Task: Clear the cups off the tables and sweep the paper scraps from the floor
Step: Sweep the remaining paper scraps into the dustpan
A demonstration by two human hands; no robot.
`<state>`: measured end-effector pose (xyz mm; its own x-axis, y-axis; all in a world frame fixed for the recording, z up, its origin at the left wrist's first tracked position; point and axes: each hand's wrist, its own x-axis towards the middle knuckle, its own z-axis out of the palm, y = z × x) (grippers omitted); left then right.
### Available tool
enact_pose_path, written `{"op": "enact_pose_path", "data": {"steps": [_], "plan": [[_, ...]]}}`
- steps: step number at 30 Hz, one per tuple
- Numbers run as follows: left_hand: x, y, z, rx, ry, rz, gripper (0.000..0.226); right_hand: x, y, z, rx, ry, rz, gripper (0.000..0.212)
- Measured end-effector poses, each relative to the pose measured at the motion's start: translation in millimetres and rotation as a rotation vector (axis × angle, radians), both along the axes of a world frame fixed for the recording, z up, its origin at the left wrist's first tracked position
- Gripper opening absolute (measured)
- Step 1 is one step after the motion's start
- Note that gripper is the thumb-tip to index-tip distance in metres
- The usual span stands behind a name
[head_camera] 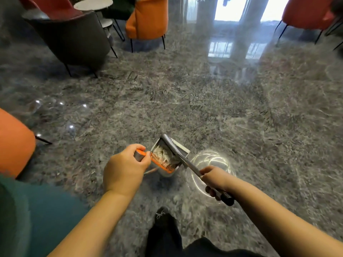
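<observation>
A: Room to move?

B: Plenty ahead. Grey marbled floor (185, 93) runs open from the dustpan (168, 154) up to the bright windows at top centre-right. Edges: dark grey chair (74, 38) far left w/ thin black legs, orange chair (148, 17) beside it at top centre, round white table (93, 4) behind the 2. Another orange chair (306, 13) top right corner. Nearest obstacle is an orange seat (14, 143) at the left edge, 1 black leg poking out toward the middle. Teal cushion (37, 216) bottom left, close to the left forearm.

A: Hands?

B: Left hand (124, 169) is curled round the grey-and-orange brush handle (140, 154), thumb on top, fingers wrapped under; knuckles face the camera. Brush's orange bristle strip (162, 163) lies along the near lip of the dustpan. Right hand (213, 179) is fisted round the dustpan's metal handle (187, 164), which slants from the pan down-right; a black grip end (227, 198) sticks out below the fist. Both forearms bare, reaching in from the bottom, angled toward each other.

A: Scraps?

B: White paper scraps (163, 152) sit inside the dustpan, bunched behind the bristles. Pan is tilted, mouth up toward the camera; can't tell if its base touches the floor.

A: Anything else?

B: Person's black shoe (163, 217) and dark trouser leg at bottom centre, just below the pan. Bright ring-shaped glare on the floor right of the pan.
</observation>
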<state>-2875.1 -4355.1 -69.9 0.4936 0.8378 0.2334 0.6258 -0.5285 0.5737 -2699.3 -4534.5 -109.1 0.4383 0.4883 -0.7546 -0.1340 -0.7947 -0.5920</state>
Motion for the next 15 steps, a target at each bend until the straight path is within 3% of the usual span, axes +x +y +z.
{"op": "enact_pose_path", "data": {"steps": [10, 15], "plan": [[117, 164, 6, -0.051, 0.016, -0.091, 0.014, 97, 147, 0, 0.028, 0.074, -0.110, 0.025], [200, 228, 3, -0.054, 0.047, -0.101, 0.016, 177, 210, -6, 0.004, -0.025, -0.005, 0.033]]}}
